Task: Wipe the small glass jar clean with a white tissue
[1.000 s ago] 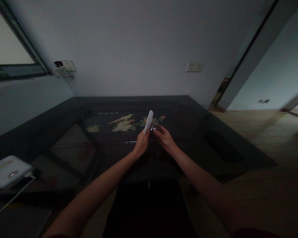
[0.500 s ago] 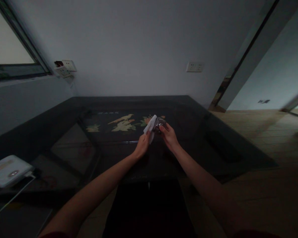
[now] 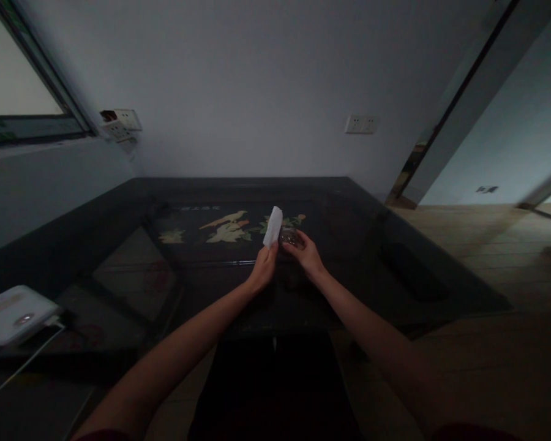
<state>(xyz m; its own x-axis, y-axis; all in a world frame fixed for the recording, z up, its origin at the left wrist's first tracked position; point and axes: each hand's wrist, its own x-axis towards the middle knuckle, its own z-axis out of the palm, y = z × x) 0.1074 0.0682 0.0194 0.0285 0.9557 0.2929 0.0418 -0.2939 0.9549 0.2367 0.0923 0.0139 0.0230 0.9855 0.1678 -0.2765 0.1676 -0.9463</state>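
Note:
My left hand (image 3: 265,264) is closed on a folded white tissue or cloth (image 3: 273,226), which stands up above the fingers. Beside it, my right hand (image 3: 308,254) grips a small see-through glass (image 3: 288,237) with a dark, shiny look, thumb on the near side and fingers around the far side. The tissue is at the left end of the glass; whether they touch I cannot tell. Both hands are over the middle of a dark, glossy table (image 3: 344,214).
A white box-shaped device (image 3: 16,315) with a cable (image 3: 27,365) plugged in is at the table's left edge. A flat black object (image 3: 413,272) shows at the right. Bird and flower pictures (image 3: 229,229) decorate the tabletop. Wall sockets (image 3: 361,124) are behind.
The tissue has turned more upright and shifted slightly left. My right hand has tilted and moved the glass a little left and down, with its grip changed around it.

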